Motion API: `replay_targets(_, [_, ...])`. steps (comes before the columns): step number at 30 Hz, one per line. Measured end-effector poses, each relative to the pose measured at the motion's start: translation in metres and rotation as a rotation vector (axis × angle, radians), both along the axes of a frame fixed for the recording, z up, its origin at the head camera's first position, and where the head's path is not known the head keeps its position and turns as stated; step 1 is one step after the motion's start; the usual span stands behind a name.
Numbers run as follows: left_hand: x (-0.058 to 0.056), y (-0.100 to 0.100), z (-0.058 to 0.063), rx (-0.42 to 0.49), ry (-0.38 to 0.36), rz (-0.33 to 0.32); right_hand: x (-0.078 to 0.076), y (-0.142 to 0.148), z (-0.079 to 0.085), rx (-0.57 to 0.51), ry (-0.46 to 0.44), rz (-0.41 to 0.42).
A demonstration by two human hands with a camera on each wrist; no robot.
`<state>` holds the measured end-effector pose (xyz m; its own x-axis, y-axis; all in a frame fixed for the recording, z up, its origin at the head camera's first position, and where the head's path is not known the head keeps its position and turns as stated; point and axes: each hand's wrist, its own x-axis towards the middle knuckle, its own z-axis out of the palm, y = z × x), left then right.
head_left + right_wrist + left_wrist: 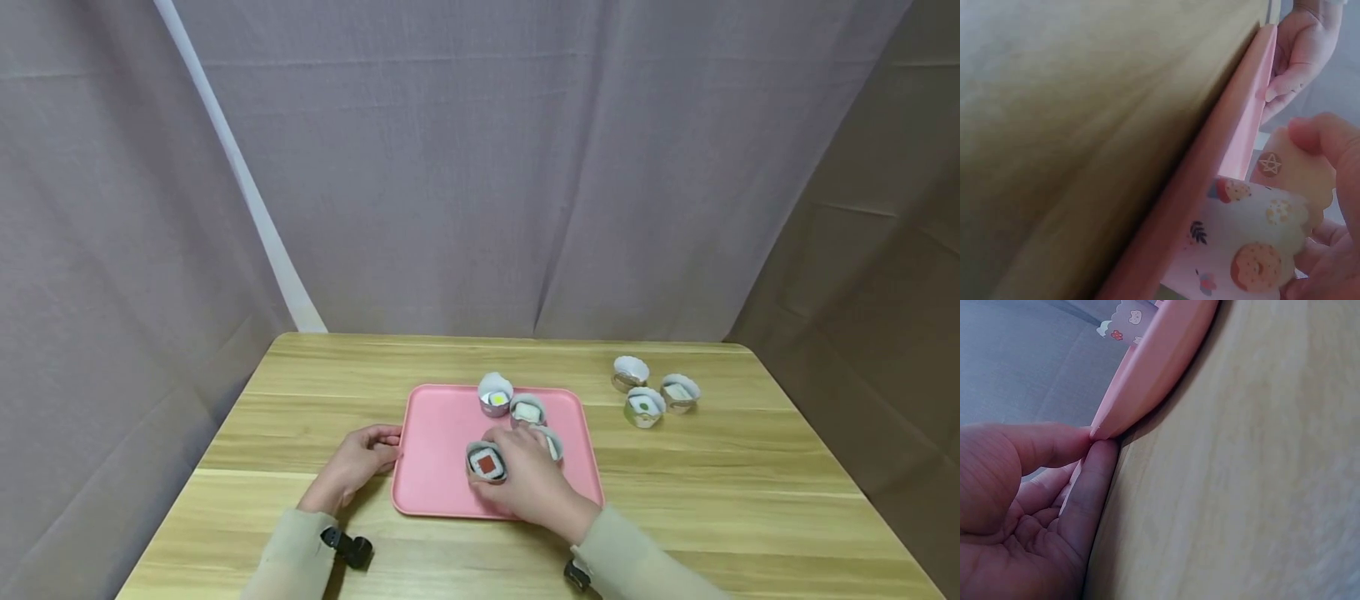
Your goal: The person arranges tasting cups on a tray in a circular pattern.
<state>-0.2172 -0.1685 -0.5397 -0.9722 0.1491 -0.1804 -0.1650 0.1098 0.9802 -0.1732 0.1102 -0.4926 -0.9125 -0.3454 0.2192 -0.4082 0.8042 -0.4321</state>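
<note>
A pink tray (431,467) lies on the wooden table. My left hand (360,458) pinches its left rim between thumb and fingers, as the left wrist view also shows. Over the front middle of the tray, my right hand (525,475) grips a paper cup (476,475) holding a sushi-like roll (487,463) with a red square centre. The right wrist view shows a star print on this cup (1288,172). Behind the hand stand a cup with a yellow-centred piece (495,396), another with a white piece (528,410), and a third cup (555,442), partly covered by the hand.
Three more paper cups stand on the table right of the tray: one at the back (631,372), one with a whitish piece (680,392), and one with a green-centred piece (644,407). Grey curtains (420,192) hang behind the table.
</note>
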Motion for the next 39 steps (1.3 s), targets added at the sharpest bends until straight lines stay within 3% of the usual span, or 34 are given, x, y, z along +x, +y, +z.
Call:
replay_targets(12, [0.0,-0.001,0.001,0.014,-0.019,0.012,0.006,0.006,-0.009,0.098,0.082,0.077])
replay_targets(26, [-0.001,-0.002,0.001,0.023,-0.027,0.014,0.012,0.011,-0.004,0.134,0.083,0.076])
replay_targets(39, [0.001,0.0,0.003,0.023,-0.029,0.006,0.015,0.04,0.02,-0.076,0.008,-0.02])
